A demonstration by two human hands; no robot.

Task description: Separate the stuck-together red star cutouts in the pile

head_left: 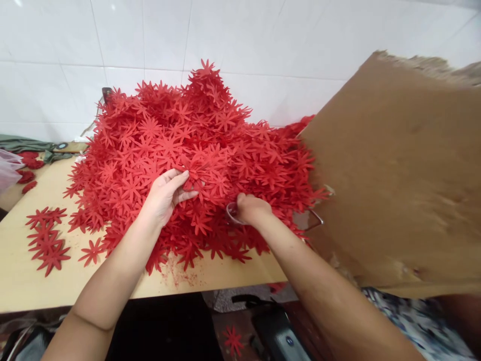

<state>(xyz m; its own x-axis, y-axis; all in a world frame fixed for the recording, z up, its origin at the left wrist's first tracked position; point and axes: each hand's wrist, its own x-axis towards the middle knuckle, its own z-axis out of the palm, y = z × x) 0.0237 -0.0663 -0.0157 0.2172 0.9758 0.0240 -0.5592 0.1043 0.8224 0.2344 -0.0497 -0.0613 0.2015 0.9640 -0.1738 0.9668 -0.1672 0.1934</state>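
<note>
A large heap of red flower-shaped cutouts (150,130) with narrow petals lies on the table in front of me. At the front of the heap, my left hand (167,193) pinches a red flower cutout (195,173) between thumb and fingers. Other cutouts lie right behind and below it, so I cannot tell how many it holds. Just to the right, my right hand (254,208) is closed, low against the heap. A thin, clear-looking loop (233,213) shows at its fingers; the rest of that object is hidden.
A big brown cardboard sheet (398,175) leans at the right. Beside it sticks out a bent metal rod (316,219). Overlapping red cutouts (48,240) lie at the table's left. Behind stands a white tiled wall (240,35). A black bag-like object (280,333) is below the table edge.
</note>
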